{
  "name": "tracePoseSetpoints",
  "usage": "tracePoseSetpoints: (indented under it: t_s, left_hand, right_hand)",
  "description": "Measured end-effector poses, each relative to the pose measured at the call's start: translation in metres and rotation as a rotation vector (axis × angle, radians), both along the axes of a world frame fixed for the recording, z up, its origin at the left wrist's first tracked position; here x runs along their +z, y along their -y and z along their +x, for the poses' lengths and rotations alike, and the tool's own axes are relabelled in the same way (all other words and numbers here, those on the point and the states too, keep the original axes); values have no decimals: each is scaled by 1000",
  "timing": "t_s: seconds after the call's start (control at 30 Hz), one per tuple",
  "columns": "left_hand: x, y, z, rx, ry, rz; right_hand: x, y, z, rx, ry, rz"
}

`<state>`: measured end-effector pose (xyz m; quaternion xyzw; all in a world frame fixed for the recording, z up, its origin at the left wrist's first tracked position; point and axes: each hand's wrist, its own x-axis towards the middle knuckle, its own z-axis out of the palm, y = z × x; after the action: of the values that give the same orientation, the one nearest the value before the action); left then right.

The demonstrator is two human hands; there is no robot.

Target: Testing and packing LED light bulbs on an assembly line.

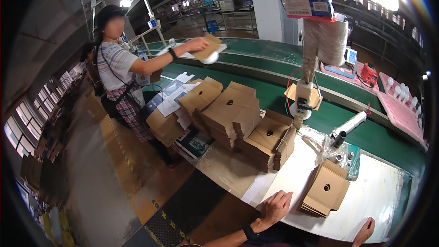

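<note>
My left hand (276, 206) rests at the near edge of the white worktop, fingers curled in and nothing visible in them. Just right of it lies a short stack of flat brown cardboard pieces (320, 196), the top one with a round hole. My right hand (364, 232) is at the same edge, farther right, partly cut off by the picture's lower rim. Its fingers look loosely curled together, with no object showing. Neither hand touches the stack.
Tall stacks of holed cardboard (228, 105) stand left, one tied bundle (270, 137) nearest. A post with a film roll (333, 41) rises by the green conveyor (274, 93). Bulbs (401, 92) sit on pink foam at right. At far left another person holds cardboard (208, 48) over the belt.
</note>
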<state>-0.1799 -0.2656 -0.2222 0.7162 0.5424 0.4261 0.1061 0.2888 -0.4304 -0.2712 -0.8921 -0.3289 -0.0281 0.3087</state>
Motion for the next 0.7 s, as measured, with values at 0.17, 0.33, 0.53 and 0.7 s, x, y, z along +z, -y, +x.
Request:
tracePoseSetpoints:
  t_s: [0.17, 0.33, 0.53, 0.7]
  left_hand:
    - [7, 1, 2, 61, -17, 8]
    - [12, -1, 7, 77, -30, 35]
    - [-3, 1, 10, 90, -129, -25]
    - [-8, -5, 22, 43, 125, -126]
  right_hand:
    - [-20, -3, 10, 71, 55, 184]
    - [-25, -3, 11, 88, -74, 290]
    - [-9, -7, -4, 98, -36, 353]
    - [13, -14, -36, 28, 66, 329]
